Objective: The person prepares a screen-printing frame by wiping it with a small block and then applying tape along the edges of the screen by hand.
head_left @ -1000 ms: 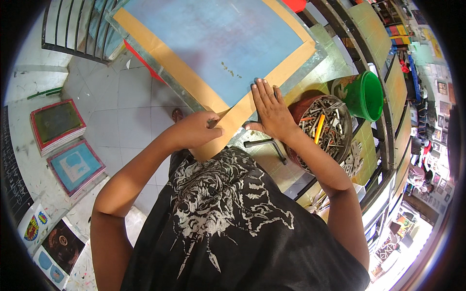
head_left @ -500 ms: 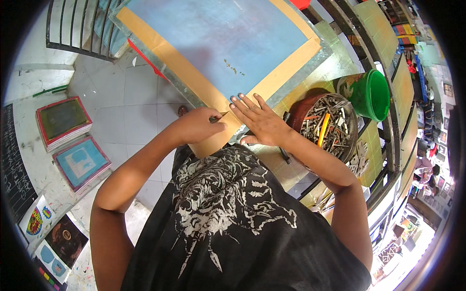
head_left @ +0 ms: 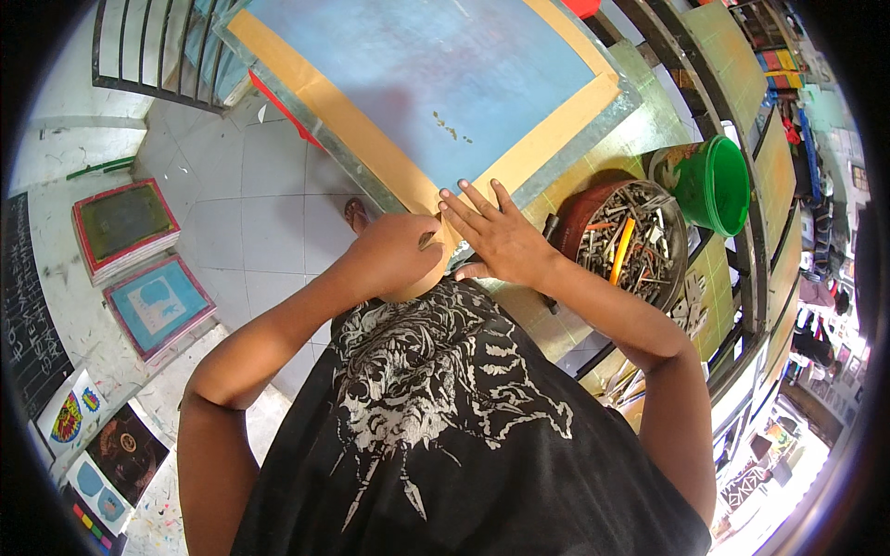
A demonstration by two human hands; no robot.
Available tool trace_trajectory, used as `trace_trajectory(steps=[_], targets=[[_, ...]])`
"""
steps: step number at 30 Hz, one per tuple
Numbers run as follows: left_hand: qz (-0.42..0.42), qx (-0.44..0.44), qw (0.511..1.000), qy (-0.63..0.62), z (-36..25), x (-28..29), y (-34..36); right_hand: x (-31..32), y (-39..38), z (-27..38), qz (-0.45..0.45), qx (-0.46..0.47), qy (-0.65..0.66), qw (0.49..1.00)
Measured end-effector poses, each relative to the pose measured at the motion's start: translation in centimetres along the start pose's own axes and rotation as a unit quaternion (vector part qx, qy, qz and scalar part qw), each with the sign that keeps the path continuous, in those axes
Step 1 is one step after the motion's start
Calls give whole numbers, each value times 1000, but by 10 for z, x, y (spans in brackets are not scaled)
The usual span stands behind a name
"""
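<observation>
A large screen-printing frame with blue mesh (head_left: 436,83) lies before me, with tan packing tape (head_left: 533,130) along its edges. My right hand (head_left: 505,236) lies flat with fingers spread on the tape at the near corner. Beside it, my left hand (head_left: 399,250) is closed around a small, thin, dark blade-like piece, now mostly hidden by the fingers. Below that hand, a loose end of tape hangs over the corner, near my black printed shirt (head_left: 445,398). A few dark specks mark the mesh.
To the right stand a round reddish tub (head_left: 593,218) full of small sticks and tools, with an orange-yellow cutter (head_left: 622,250) on top, and a green bucket (head_left: 728,185). Two small framed screens (head_left: 159,306) lean at the left. A metal rack (head_left: 742,241) runs along the right.
My left hand has moved right along the corner, close to the right fingertips, and the dark blade now shows less. The right hand stays pressed on the tape.
</observation>
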State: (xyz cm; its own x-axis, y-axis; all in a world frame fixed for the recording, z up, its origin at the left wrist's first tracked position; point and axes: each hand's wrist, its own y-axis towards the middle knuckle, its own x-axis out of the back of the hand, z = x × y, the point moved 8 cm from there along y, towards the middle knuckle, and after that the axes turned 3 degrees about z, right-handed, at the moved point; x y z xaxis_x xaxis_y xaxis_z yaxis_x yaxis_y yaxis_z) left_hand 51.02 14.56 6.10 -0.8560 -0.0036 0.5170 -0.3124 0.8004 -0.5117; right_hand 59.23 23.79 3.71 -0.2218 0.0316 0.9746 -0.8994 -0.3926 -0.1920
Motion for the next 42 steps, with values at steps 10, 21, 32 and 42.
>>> trace_trajectory(steps=[10,21,32,42], targets=[[-26,-8,995,94,-9,-13,-1,1,2,3,-2,-22,2,1000],[-9,-37,975,220,-27,-22,-5,0,4,6,12,-56,15,998],[-44,-171,961,212,-87,-26,-39,-14,2,10,41,-65,-80,994],[-106,-31,993,51,-23,85,-103,11,-19,-42,-164,-204,291,920]])
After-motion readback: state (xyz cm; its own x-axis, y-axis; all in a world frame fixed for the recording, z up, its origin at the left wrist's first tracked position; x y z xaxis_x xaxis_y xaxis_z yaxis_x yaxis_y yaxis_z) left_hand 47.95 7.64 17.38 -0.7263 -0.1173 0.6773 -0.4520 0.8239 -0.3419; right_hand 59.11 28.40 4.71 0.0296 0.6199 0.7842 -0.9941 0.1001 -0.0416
